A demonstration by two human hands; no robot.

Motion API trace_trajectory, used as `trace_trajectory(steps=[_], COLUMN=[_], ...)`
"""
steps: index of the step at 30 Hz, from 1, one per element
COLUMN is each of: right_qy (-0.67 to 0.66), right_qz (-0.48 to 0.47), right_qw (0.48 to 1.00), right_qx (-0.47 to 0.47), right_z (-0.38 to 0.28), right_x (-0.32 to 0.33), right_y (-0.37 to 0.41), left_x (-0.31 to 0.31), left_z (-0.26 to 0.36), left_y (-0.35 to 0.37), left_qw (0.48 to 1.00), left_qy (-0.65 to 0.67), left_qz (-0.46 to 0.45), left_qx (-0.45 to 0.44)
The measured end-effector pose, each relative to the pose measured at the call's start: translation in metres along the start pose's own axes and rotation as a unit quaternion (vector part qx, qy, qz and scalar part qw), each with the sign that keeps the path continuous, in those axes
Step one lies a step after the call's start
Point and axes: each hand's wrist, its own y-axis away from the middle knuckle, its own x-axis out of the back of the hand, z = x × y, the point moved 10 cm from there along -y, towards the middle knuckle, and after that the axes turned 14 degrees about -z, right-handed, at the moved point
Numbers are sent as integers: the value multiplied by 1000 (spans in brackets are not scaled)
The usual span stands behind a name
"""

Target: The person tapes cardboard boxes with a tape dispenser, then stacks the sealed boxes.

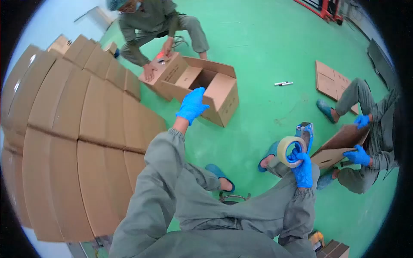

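My left hand (192, 105), in a blue glove, is at the near flap of an open cardboard box (227, 102). Its fingers lie over the flap's upper edge, with the thumb lower on the outer side. In my right hand (303, 171), also blue-gloved, is a blue tape dispenser (306, 131) carrying a large roll of clear tape (282, 151), held above my right knee. Against the open box stands another carton (172, 69), where a co-worker's bare hands (149, 72) rest on its top beside a small red-lit object.
Stacked cartons (103, 114) form a wall along my left. A co-worker squats at the right, blue gloves on a folded cardboard piece (329, 157). Flattened cardboard (331, 81) and markers (283, 83) lie on the green floor. A red pallet jack (325, 9) stands far off.
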Motion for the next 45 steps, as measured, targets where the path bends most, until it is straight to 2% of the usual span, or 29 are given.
trace_trajectory(steps=[2, 3, 4, 5, 7, 9, 13, 15, 17, 18, 20, 22, 23, 24, 25, 26, 27, 29, 30, 32, 33, 35, 36, 38, 39, 40, 41, 43, 45], right_qy=[-50, -52, -76, -99, -103, -89, -121, -84, 17, 115, 220, 320, 322, 464, 588, 589, 603, 637, 658, 690, 706, 749, 731, 713, 704, 693, 693, 704, 716], right_qz=[-13, 2, 0, -2, -12, 22, -2, -32, -18, -42, -38, -16, -14, 28, 69, 68, 59, 41, 32, -47, -82, -65, -47, -30, -29, -24, -24, -66, -44], right_qw=[999, 999, 997, 994, 994, 994, 989, 994, 994, 989, 958, 939, 938, 860, 753, 753, 742, 714, 695, 707, 678, 657, 679, 700, 708, 716, 718, 703, 695], right_qx=[6, 10, 26, 41, 46, 68, 86, 64, 108, 85, 182, 129, 126, 211, 288, 287, 286, 286, 288, 147, 189, 59, 42, 12, 46, 78, 63, 75, 39], right_z=[-3, -5, -12, -17, -18, -17, -19, -16, -20, -21, -47, -42, -37, -49, -58, -54, -52, -35, -19, 34, 64, 128, 135, 143, 137, 135, 141, 146, 143], right_x=[4, 4, -12, -22, -20, -11, -33, -30, -36, -36, -106, -94, -94, -108, -137, -151, -181, -208, -207, -203, -197, -147, -132, -113, -114, -114, -111, -115, -121], right_y=[-7, -10, -13, -14, -15, -13, -6, -10, -16, -25, -18, -43, -57, -64, -62, -72, -77, -101, -117, -123, -114, -97, -89, -89, -90, -87, -90, -98, -97], left_x=[-28, -81, -120, -130, -152, -141, -130, -129, -120, -125, -132, -124, -114, -102, -87, -94, -129, -183, -192, -201, -197, -189, -156, -106, -83, -73, -83, -97, -129], left_z=[14, 2, -10, -10, -27, 1, 82, 128, 172, 188, 210, 211, 199, 180, 153, 120, 94, 78, 81, 88, 81, 73, 70, 43, 29, 19, 14, 19, 20], left_y=[-14, -39, -46, -47, -39, -13, 91, 143, 185, 204, 228, 229, 212, 190, 170, 166, 169, 171, 173, 172, 165, 173, 174, 183, 200, 210, 208, 189, 146], left_qw=[971, 971, 944, 944, 911, 931, 942, 927, 910, 901, 888, 885, 895, 897, 950, 947, 947, 851, 852, 855, 855, 849, 851, 922, 979, 984, 982, 992, 991], left_qy=[-108, -155, -208, -207, -217, -167, -60, 10, 99, 131, 171, 264, 212, 156, 67, 38, -52, -30, -28, -157, -159, 65, 155, 69, 20, 0, 5, -4, 55], left_qz=[107, -53, -205, -205, -348, -311, -276, -321, -348, -357, -371, -346, -383, -413, -302, -289, -266, -499, -498, -475, -474, -500, -472, -353, -181, -150, -164, -117, -91], left_qx=[-182, -171, -152, -156, -31, -93, -183, -192, -204, -208, -211, -166, -89, -12, 54, 139, 175, 162, 162, 139, 138, 161, 171, 147, 94, 92, 95, 52, 84])
